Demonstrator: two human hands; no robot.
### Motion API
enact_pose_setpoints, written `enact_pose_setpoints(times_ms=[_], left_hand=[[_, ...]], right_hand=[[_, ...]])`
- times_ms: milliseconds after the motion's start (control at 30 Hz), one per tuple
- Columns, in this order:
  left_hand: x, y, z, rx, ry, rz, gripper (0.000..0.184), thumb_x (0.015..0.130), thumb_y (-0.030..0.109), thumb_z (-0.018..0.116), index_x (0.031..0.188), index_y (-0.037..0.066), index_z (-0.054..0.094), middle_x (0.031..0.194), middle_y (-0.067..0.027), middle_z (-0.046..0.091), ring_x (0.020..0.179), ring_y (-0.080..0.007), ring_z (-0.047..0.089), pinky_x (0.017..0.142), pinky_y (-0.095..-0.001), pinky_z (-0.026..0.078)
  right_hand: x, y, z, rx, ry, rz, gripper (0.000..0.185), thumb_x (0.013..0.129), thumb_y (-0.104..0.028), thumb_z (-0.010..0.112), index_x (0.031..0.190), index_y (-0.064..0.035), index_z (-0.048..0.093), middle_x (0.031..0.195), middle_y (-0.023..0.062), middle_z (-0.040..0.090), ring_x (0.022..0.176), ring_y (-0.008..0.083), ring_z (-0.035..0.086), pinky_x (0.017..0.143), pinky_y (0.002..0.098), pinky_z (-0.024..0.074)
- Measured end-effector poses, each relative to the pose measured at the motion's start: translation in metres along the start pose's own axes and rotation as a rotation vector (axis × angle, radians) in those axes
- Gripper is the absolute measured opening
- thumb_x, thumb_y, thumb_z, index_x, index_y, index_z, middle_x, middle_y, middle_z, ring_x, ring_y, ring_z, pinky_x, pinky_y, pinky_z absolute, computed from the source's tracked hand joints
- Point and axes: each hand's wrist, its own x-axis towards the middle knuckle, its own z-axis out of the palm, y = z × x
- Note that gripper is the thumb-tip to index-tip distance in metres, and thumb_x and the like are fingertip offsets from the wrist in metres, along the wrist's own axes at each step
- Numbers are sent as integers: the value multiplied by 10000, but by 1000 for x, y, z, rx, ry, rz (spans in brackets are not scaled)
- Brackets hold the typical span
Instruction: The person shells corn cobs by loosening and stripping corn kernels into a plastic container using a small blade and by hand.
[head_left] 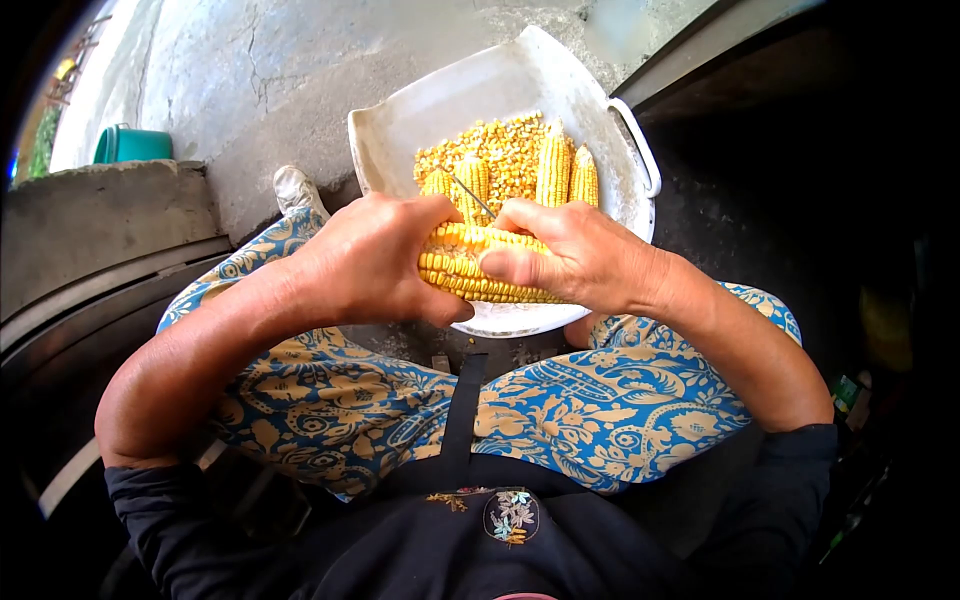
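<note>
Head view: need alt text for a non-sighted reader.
Bare left hand and right hand hold a yellow corn cob over a white basin containing loose kernels and more cobs. A thin rod shows beside the right hand. Blue-and-tan patterned trousers show below.

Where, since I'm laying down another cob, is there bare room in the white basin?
Bare: the far side of the basin, beyond the loose kernels, and a narrow strip between the rightmost cob and the handle. Crowded: the middle, where kernels and cobs lie close together.
</note>
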Motion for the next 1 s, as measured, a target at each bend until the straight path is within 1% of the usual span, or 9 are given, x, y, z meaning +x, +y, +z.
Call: enact_pose_setpoints(times_ms=[133,233,267,333,433,600,667,900,1000], left_hand=[[1,4,-3,28,-2,7,539,599,270,792,1003,-19,584,773,-203,652,739,-312,674,679,-374,528],[1,2,-1,35,21,26,543,599,273,792,1007,-21,587,773,-207,652,738,-315,675,677,-372,528],[1,2,-1,35,18,24,543,599,273,792,1007,-21,587,773,-207,652,738,-315,675,677,-372,528],[0,3,-1,12,0,6,547,597,275,793,1009,-22,589,775,-214,652,739,-310,677,675,-369,528],[0,1,0,-11,1,-4,543,599,276,792,1003,-26,592,772,-215,652,737,-305,678,673,-367,528],[1,2,2,-22,5,10,541,597,276,790,990,-36,589,765,-214,649,726,-308,675,669,-368,525],[2,4,2,-20,18,10,541,596,278,788,985,-39,587,762,-214,649,720,-308,674,666,-368,523],[2,5,-4,-54,1,-30,540,594,294,785,975,-32,586,767,-209,647,726,-302,667,672,-370,517],[0,3,-1,-80,-9,-38,541,598,298,786,977,-32,585,774,-207,648,739,-301,667,683,-370,515]], right_hand=[[0,-1,8,-58,34,-95,620,861,-603,489,924,13,513,732,222,582,726,352,621,640,416,480],[0,-2,6,-43,24,-82,578,892,-559,464,886,16,514,710,220,571,706,356,609,630,412,473],[1,-1,7,-40,23,-82,578,892,-559,464,886,16,514,710,220,571,706,356,609,630,412,473],[3,1,9,-61,59,-64,610,898,-597,403,950,-12,572,729,254,621,762,397,635,699,470,486],[5,4,9,-110,86,-93,590,921,-569,375,936,-15,578,711,247,620,746,400,633,689,469,485],[3,-2,6,3,-3,-46,603,914,-575,391,970,-2,571,803,277,619,824,410,624,726,475,476],[4,-1,11,44,64,-183,625,904,-585,408,994,15,560,844,293,614,859,414,616,744,478,471],[10,-12,5,-66,47,-122,652,886,-608,431,1008,21,554,800,280,616,815,419,622,704,472,478],[14,-4,11,-48,109,-210,618,899,-588,427,976,11,560,781,263,619,789,414,624,677,465,477]])
